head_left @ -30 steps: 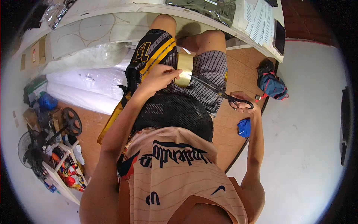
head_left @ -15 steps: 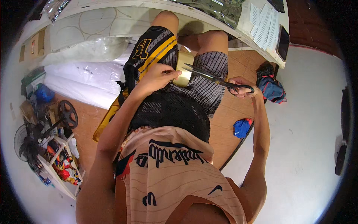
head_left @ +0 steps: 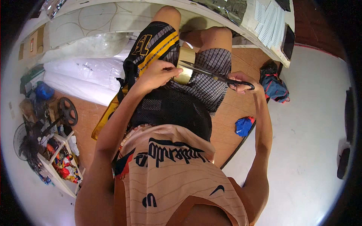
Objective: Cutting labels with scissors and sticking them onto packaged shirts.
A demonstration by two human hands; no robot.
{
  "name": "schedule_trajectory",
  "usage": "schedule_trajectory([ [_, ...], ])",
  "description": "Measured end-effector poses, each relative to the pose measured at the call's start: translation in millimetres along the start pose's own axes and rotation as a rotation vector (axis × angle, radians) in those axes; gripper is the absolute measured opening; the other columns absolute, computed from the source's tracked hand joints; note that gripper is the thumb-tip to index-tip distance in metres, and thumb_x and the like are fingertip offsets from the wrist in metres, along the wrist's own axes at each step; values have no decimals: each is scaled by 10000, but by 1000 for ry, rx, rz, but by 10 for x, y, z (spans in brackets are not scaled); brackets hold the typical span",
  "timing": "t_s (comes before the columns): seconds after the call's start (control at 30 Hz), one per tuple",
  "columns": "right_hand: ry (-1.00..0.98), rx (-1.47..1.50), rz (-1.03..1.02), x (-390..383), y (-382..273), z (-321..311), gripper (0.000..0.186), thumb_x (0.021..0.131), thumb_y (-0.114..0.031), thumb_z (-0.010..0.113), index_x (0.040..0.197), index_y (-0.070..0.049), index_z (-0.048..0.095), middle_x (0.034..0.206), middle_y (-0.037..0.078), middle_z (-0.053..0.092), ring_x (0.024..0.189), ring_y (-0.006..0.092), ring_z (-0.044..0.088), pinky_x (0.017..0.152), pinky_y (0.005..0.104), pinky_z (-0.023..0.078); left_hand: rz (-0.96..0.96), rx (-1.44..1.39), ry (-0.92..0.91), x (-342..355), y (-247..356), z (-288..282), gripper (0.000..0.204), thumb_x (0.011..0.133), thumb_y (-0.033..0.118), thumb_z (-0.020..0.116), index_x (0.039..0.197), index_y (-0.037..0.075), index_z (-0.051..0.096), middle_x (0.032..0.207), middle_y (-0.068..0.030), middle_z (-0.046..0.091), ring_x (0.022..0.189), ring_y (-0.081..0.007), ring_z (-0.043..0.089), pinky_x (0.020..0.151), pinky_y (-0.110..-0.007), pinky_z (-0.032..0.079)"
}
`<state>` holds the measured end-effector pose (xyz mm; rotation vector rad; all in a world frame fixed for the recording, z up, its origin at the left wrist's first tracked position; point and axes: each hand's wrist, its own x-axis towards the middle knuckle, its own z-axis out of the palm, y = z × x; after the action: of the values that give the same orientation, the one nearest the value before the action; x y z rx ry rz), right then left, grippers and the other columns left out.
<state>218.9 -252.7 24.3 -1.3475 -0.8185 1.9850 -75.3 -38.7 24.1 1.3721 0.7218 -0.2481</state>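
Note:
Over my lap I hold a shiny gold piece of sheet material (head_left: 184, 78), which looks slightly curved. The fingers of my left hand (head_left: 159, 75) pinch it at its left edge. My right hand (head_left: 244, 81) is closed round the dark handles of a long pair of scissors (head_left: 211, 73). These point left, and their blades lie across the middle of the gold piece. One blade tip shows on top of it; whether the other runs underneath is hard to see. Below are my patterned shorts (head_left: 213, 62), partly hidden by the gold piece and scissors.
A white table (head_left: 260, 47) ahead carries papers, a dark packet and a phone (head_left: 287, 40). White plastic-wrapped bundles (head_left: 83, 77) lie to the left. A shelf of colourful scraps (head_left: 62, 164) and a fan stand at lower left. A blue cloth (head_left: 244, 127) lies on the floor at right.
The scissors have moved left with my right hand, so their tip lies farther across the gold piece. My left hand keeps its pinch, shifted only slightly.

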Motion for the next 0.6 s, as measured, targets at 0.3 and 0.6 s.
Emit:
schedule_trajectory([
  [0.3, 7, -64, 28, -88, 115, 99, 484, 660, -475, 788, 731, -83, 511, 577, -51, 415, 457, 35, 399, 403, 208, 264, 154, 238, -24, -93, -97, -7, 326, 901, 310, 658, 791, 4, 685, 604, 28, 537, 561, -45, 421, 514, -234, 324],
  [0.6, 2, -113, 49, -131, 137, 220, 483, 665, -480, 774, 731, -78, 515, 563, -46, 417, 451, 36, 400, 407, 209, 264, 96, 228, -31, -165, -47, 4, 322, 872, 333, 680, 825, 16, 716, 659, 14, 604, 576, -48, 457, 523, -219, 345],
])
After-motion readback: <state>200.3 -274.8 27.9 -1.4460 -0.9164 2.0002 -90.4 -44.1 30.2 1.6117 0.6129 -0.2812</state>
